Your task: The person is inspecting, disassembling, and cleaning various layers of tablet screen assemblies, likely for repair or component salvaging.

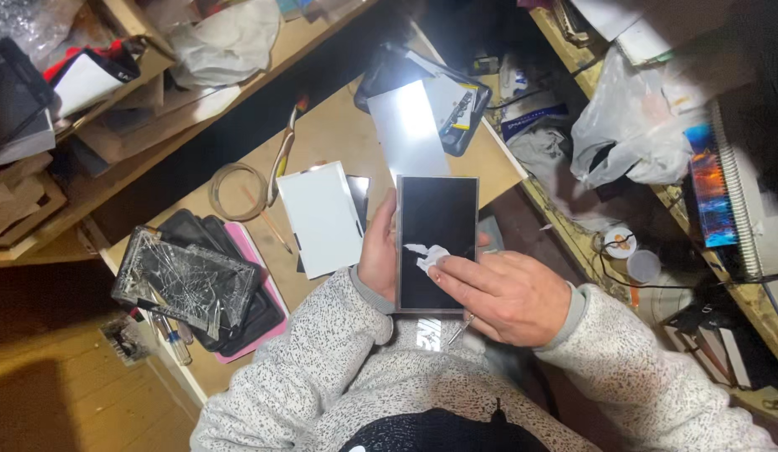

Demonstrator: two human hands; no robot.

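A workbench is seen from above, over the shoulders of a person in a speckled grey sweater.

At the far left, at about nine o'clock from the hands, a shattered glass panel [186, 283] is stacked on dark tablet cases and a pink one. Just past it, at ten o'clock, a white rectangular backing sheet [320, 218] lies flat on the wooden table [330, 134], with a coil of thin wire [237, 192] beside it.

In the centre, a dark display panel [436, 243] is held up in front of the chest. Its long axis runs from twelve to six o'clock, its face turned to the camera. It looks black, glossy and unbroken, with a thin pale metal edge.

The left hand [379, 251] is clamped on the panel's left long edge, at nine o'clock, with the fingers hidden behind it. The right hand [506, 293] lies at four o'clock of the panel, reaching in across the right edge. Its fingertips [443, 264] are pinched together on a small white wipe [426, 255], pressed on the lower half of the black face. The right hand is the nearer one to the wipe.

Beyond the panel, at twelve o'clock, a frosted pale sheet [408, 130] leans over a black tray. To the far right, at two o'clock, a crumpled clear plastic bag [627, 125] sits on a cluttered shelf.
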